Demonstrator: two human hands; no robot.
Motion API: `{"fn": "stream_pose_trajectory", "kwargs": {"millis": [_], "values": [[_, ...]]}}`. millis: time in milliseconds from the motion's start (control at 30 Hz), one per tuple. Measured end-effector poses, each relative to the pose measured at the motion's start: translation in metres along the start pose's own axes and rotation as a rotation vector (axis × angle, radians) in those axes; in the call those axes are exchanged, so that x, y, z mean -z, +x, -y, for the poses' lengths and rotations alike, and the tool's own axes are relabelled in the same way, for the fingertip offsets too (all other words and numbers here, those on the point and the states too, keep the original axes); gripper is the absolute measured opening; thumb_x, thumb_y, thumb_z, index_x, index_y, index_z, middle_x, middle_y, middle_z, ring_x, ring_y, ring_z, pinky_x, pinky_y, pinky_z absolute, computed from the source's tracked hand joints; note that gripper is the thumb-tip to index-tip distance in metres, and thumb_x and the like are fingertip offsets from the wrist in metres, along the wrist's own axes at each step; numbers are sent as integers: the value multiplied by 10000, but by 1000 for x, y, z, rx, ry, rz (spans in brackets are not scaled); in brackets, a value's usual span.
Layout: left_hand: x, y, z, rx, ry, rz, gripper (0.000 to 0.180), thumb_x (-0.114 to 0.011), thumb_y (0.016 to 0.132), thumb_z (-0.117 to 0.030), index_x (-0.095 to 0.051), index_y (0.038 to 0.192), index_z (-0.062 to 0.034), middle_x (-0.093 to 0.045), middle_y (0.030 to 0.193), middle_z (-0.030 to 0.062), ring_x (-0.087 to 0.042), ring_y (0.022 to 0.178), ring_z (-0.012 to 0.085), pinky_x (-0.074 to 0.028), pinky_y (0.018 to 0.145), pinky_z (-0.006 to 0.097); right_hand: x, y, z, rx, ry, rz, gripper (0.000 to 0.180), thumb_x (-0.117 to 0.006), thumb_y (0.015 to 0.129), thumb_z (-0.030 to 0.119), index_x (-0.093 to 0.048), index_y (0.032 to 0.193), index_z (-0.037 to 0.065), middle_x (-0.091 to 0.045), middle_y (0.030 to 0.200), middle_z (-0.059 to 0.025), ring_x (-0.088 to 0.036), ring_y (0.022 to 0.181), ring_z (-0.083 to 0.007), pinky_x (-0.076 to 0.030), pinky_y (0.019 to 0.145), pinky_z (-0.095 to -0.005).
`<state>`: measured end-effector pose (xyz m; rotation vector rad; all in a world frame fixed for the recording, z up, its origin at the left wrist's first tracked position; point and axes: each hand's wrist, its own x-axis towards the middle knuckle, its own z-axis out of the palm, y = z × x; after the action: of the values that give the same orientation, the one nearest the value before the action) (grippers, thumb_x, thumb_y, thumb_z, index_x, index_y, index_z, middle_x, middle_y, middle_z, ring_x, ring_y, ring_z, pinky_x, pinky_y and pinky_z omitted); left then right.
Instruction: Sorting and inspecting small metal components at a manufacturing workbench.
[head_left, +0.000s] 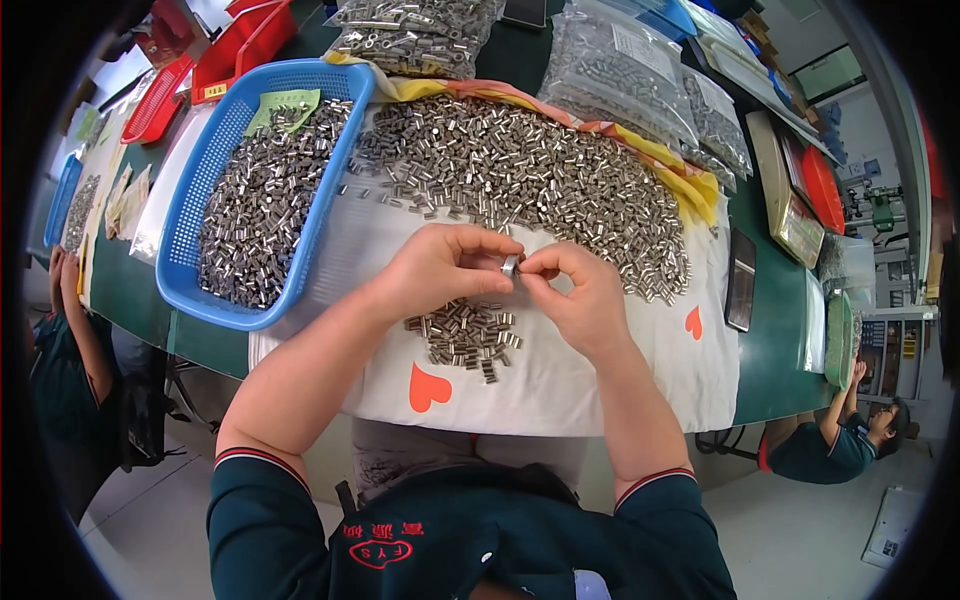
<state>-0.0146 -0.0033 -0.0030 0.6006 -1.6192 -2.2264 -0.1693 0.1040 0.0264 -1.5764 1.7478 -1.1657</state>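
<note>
Far left of the frame, a co-worker's arm (78, 330) hangs by the table edge, next to a small blue tray (58, 200) of metal bits. Upper left you have red baskets (215, 55), and below them the big blue basket (200, 265) full of small metal sleeves, green paper slip (283, 105) on top. Your left hand (440, 270) is at centre frame, fingers curled in, thumb and forefinger pinching a single metal sleeve (509, 265). Your right hand (580, 295) is just beside it, fingertips closed on the same sleeve from the other side, so both hands meet on it above the white cloth (560, 385). Directly under your hands, lower centre, sits a small pile of sleeves (465, 335) on the cloth, with a red heart print (428, 388) below it. Above the hands, upper centre, the big heap of sleeves (520, 170) is spread wide over the cloth. Top centre and upper right are clear bags of parts (610, 65). Right of the cloth, a dark phone-like slab (741, 280) lies on the green table (780, 350). Lower right, another person (835, 435) is seated beyond the table.
</note>
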Motion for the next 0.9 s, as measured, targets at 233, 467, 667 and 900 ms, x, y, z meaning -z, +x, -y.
{"fn": "stream_pose_trajectory", "kwargs": {"millis": [233,467,667,900], "values": [[-3,-2,-2,-12,139,-93,329,-671,737,-15,-586,1053,15,-608,795,9,-551,710,49,-470,642,190,-11,-1,1,138,-162,-141,79,-626,693,35,-609,769,47,-598,728,-56,-581,653,-197,-458,580,-278],[-4,-1,-2,-4,37,-27,338,-676,736,-23,-579,1058,23,-610,806,13,-557,710,53,-471,643,190,7,2,-1,27,43,-5,68,-637,712,56,-614,774,39,-614,729,-49,-577,643,-145,-455,588,-260],[-4,-5,-3,25,87,20,334,-693,728,-57,-593,1040,8,-630,851,43,-577,741,78,-487,693,207,11,3,-5,-69,56,100,119,-651,706,63,-614,813,28,-611,758,-46,-567,649,-121,-457,596,-249],[-8,-8,-11,-24,423,187,312,-718,696,-41,-623,993,-28,-623,897,11,-556,789,60,-468,719,202,24,10,-24,-151,-405,-129,90,-628,734,89,-621,809,40,-558,720,-39,-523,634,-135,-428,625,-254]]}}
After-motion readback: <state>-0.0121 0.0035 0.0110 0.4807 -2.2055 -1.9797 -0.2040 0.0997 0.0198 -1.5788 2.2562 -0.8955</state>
